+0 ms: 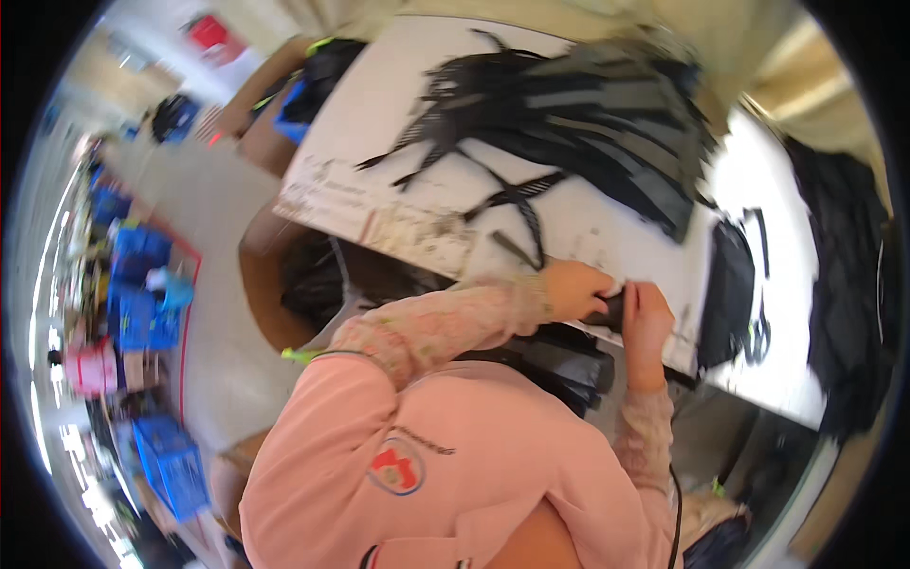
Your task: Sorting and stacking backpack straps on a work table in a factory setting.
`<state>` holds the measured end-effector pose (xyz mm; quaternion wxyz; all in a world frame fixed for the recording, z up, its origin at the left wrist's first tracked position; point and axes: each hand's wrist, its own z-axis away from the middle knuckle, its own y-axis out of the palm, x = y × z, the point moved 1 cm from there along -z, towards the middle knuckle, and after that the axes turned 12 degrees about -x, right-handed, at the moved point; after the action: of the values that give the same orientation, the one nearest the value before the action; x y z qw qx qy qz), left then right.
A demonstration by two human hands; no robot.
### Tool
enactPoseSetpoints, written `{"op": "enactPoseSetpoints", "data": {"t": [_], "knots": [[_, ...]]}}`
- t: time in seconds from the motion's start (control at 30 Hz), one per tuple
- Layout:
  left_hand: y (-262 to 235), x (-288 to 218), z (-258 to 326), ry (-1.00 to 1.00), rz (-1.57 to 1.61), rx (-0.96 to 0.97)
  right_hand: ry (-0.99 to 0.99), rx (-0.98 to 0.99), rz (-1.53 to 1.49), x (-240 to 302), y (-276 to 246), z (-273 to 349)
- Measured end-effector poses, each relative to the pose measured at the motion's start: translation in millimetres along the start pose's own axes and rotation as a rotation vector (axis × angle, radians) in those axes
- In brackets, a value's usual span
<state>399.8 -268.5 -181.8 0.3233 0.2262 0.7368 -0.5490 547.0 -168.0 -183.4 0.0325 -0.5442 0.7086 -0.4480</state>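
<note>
Close together at the table's near edge, my left hand [576,288] and my right hand [648,315] both grip a small dark fabric piece [609,313]. The fingers of each are closed on it, and its exact shape is partly covered by them. Just beyond my left hand lie loose black strips [519,194], some crossing one another, and a short grey-black strip [512,248]. Farther back a big fanned pile of black and dark grey fabric pieces [578,109] spreads over the white table [360,156].
Right of my hands sits a stack of black pieces [728,284], with dark cloth [844,275] hanging at the far right. Under the near edge are black bundles [569,365]. At left, a brown stool or chair [261,284] and blue crates [171,460] stand on the floor.
</note>
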Motion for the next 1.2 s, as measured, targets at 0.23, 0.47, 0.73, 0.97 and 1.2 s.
{"op": "enactPoseSetpoints", "data": {"t": [0.23, 0.47, 0.73, 0.97, 1.2], "knots": [[-23, -19, -4, 0.153, 0.007, 0.014, 0.753, 0.044, -0.659, -17, -9, 4], [-23, -29, -12, -0.071, 0.504, 0.109, 0.956, 0.223, -1.227, 3, -21, 14], [-39, -20, -17, 0.087, 0.569, 0.011, 0.956, 0.556, -1.709, 15, -37, 19], [-50, -43, -22, 0.064, 0.580, 0.150, 0.876, 0.333, -1.166, 6, -28, 22], [-41, -20, -28, -0.191, 0.274, 0.214, 0.761, 0.094, -0.817, 4, -36, 6]]}}
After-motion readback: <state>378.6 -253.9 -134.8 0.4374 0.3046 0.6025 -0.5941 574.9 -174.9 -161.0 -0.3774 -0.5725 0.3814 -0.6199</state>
